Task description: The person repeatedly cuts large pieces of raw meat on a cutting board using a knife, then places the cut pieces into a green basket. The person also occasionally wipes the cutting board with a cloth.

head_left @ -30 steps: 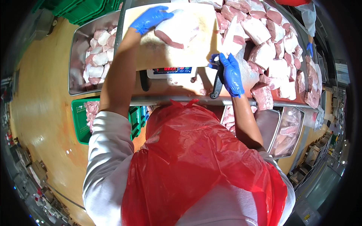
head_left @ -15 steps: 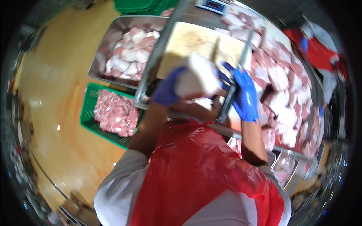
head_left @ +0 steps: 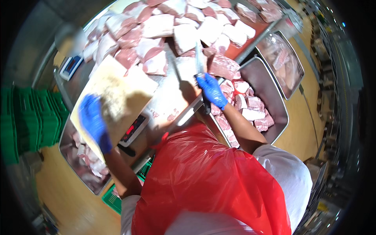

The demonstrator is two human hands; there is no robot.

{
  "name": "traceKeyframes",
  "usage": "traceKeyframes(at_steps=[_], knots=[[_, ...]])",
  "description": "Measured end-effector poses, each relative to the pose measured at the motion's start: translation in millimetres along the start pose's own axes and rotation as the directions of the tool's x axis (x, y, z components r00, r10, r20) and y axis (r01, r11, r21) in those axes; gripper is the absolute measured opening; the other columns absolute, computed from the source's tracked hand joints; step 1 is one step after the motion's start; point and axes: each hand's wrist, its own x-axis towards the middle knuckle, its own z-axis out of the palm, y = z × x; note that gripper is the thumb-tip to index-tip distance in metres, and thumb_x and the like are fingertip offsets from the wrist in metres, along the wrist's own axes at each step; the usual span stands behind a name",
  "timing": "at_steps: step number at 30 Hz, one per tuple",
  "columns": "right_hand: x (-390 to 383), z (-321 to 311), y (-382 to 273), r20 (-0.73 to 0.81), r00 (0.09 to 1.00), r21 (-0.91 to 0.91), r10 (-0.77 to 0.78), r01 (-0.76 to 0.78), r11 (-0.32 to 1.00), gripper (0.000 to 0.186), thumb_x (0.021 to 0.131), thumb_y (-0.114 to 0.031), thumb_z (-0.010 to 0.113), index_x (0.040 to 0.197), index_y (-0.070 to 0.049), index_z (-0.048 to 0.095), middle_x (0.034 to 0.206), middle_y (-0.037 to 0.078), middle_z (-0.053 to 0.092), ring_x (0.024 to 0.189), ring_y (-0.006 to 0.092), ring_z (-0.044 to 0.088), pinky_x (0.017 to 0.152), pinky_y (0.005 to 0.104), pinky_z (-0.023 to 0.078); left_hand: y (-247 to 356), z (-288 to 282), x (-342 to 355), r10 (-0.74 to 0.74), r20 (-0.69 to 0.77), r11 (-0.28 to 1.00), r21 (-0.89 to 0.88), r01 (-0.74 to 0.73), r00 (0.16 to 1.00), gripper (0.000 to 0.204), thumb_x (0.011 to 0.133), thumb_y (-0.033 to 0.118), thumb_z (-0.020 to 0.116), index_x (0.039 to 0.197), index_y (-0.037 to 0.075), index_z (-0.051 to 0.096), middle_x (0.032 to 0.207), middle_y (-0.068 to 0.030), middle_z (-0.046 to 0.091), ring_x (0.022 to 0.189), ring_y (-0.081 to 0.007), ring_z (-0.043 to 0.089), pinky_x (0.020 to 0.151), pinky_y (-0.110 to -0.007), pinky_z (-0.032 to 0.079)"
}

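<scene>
My right hand [head_left: 212, 91], in a blue glove, is closed around the dark handle of a long knife [head_left: 200, 58]. Its blade points away from me, over the near edge of the meat pile. At the left, my left hand [head_left: 93, 119], gloved in blue too, is on the stained, cream-coloured cutting board [head_left: 135, 88]. It holds no meat, and its fingers look stretched out, slightly smeared by motion. Large pieces of pale, fat-covered meat [head_left: 158, 26] lie heaped beyond both hands.
Left of the board, a metal tub [head_left: 96, 187] holds cut meat, partly covered by the board. Another metal tub [head_left: 282, 111] with chunks stands near my right forearm. A small scale [head_left: 135, 131] sits by the board's near edge. Stacked green crates [head_left: 35, 117] stand far left.
The pale piece of meat has left my left hand, which is now on the board. My view has swung right toward the meat pile and the right-hand tubs. The knife stays in my right hand.
</scene>
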Motion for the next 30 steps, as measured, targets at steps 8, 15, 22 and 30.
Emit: traceKeyframes(at_steps=[8,15,22,30], knots=[[29,-229,157,-0.528,0.813,-0.59,-0.244,-0.144,0.795,0.034,0.099,-0.031,0.054,0.105,0.003,0.058,0.104,0.023,0.06,0.1,0.0354,0.058,0.087,0.0461,0.045,-106,346,-12,0.109,0.985,0.652,-0.171,0.739,0.131,0.053,0.099,0.021,0.058,0.148,0.011,0.039,0.136,-0.0024,0.056,0.116,-0.0114,0.057,0.088,-0.033,0.053],[73,-199,139,-0.311,0.929,0.279,0.203,-0.115,0.953,0.033,0.102,-0.031,0.055,0.106,0.001,0.063,0.089,0.004,0.065,0.082,0.0118,0.058,0.08,0.0313,0.049,-93,464,-55,-0.389,0.918,0.657,0.222,0.72,0.072,0.073,0.09,0.065,0.058,0.15,0.026,0.038,0.146,-0.0039,0.047,0.133,-0.0274,0.046,0.098,-0.054,0.046],[53,-112,39,-0.118,0.985,0.025,0.124,-0.122,0.992,0.033,0.101,-0.032,0.058,0.112,-0.002,0.062,0.091,0.002,0.063,0.085,0.0106,0.056,0.079,0.0286,0.049,-117,459,-48,-0.36,0.933,0.154,0.037,0.987,0.021,0.051,0.091,0.054,0.051,0.124,0.017,0.06,0.121,-0.0057,0.066,0.109,-0.0263,0.063,0.094,-0.045,0.05],[-9,-59,-5,0.191,0.94,0.526,0.282,-0.34,0.78,0.06,0.099,-0.032,0.061,0.147,-0.001,0.04,0.121,0.006,0.063,0.104,0.0143,0.061,0.088,0.0305,0.053,-29,261,-37,0.224,0.654,0.744,-0.594,0.307,0.723,0.022,0.094,0.025,0.046,0.103,0.009,0.059,0.087,-0.0084,0.059,0.084,-0.0266,0.061,0.074,-0.04,0.049]])
